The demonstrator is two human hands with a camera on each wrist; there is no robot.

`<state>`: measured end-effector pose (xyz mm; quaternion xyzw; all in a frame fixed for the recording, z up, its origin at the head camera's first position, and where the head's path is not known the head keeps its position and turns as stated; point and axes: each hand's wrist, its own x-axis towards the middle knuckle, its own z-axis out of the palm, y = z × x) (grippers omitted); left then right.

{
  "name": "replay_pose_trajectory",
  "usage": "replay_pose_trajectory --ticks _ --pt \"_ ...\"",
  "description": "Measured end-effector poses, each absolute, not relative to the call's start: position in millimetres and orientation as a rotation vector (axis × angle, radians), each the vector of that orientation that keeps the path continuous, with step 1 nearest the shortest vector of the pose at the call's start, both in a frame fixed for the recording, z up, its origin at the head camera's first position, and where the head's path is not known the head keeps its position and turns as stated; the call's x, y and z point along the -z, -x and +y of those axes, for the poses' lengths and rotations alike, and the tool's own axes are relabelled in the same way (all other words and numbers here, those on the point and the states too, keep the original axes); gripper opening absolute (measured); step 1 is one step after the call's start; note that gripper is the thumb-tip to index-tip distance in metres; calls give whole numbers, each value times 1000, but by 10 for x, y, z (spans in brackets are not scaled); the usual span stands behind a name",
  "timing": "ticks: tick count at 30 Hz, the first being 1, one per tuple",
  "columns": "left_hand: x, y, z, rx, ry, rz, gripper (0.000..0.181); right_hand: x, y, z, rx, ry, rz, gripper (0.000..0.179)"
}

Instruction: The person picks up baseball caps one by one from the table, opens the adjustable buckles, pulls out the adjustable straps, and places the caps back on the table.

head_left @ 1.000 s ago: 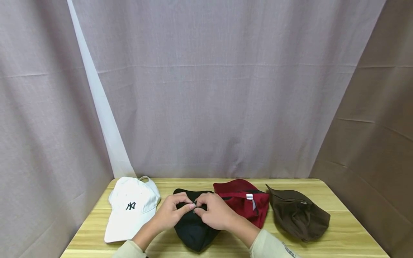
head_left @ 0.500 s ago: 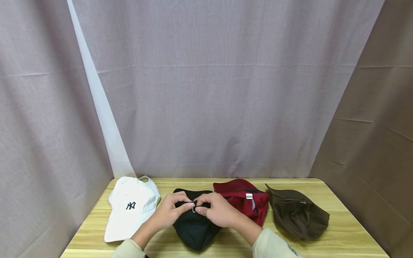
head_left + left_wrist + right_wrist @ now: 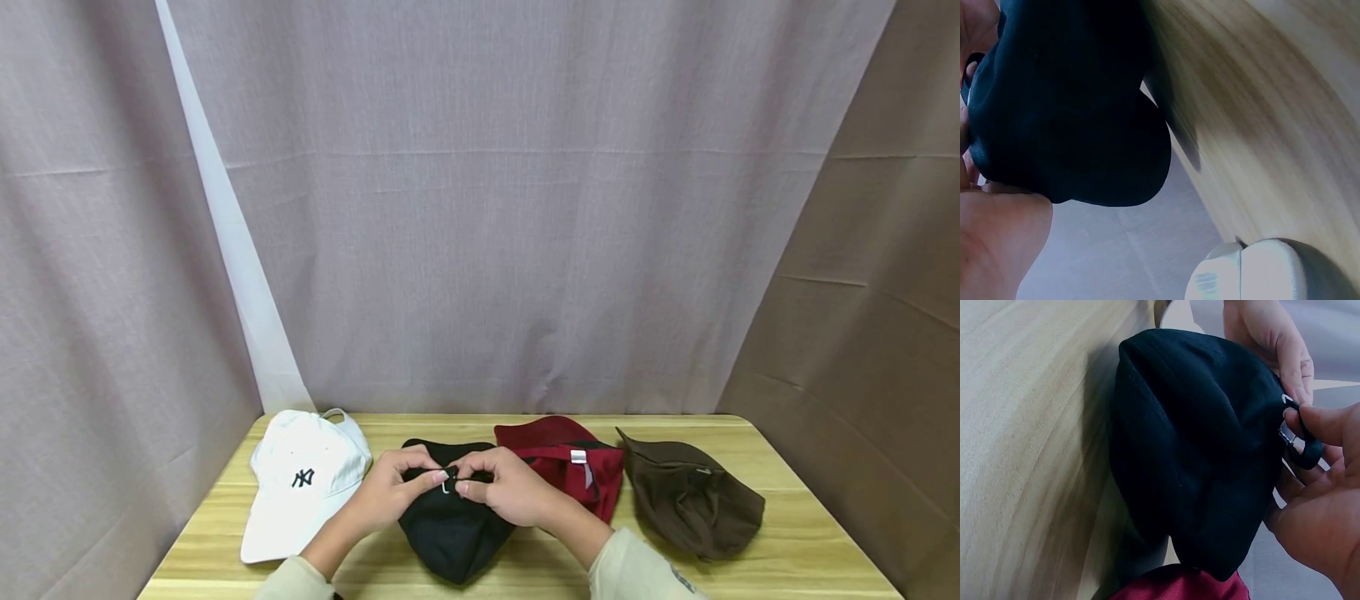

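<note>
A black cap (image 3: 456,535) lies at the middle of the table, its crown toward the person. Both hands meet at its opening. My left hand (image 3: 392,490) pinches the cap's strap area between thumb and fingers, close to a small metal buckle (image 3: 446,486). From the other side, my right hand (image 3: 512,490) pinches the black strap, which bends into a loop (image 3: 1311,453) in the right wrist view. The left wrist view has the dark cap (image 3: 1072,119) filling its upper left; that hand's fingertips are mostly hidden there.
To the left sits a white cap (image 3: 288,508) with a dark emblem. A red cap (image 3: 555,433) lies right beside the black one, and a dark brown cap (image 3: 697,508) farther right. They rest on a wooden table (image 3: 810,533) before grey curtains (image 3: 480,250).
The fingertips have drawn slightly apart, and a bit of black strap now shows between them. More of the metal buckle is visible. The other caps have stayed put.
</note>
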<state>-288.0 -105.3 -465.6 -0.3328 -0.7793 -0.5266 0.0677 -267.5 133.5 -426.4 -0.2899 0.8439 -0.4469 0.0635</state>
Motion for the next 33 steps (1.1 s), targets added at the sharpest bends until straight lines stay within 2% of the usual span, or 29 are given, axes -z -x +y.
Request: replay_pose_trajectory --ticks 14,24,33 --pt "4603 2844 -1025 1538 939 -2385 11 4240 2607 1263 1219 896 2737 9" --pt "4579 2825 -965 1552 954 -2367 12 4186 2566 1154 1039 890 2892 27" --pt "4565 2822 -956 1578 971 -2353 12 4218 2590 1135 1126 905 2860 26"
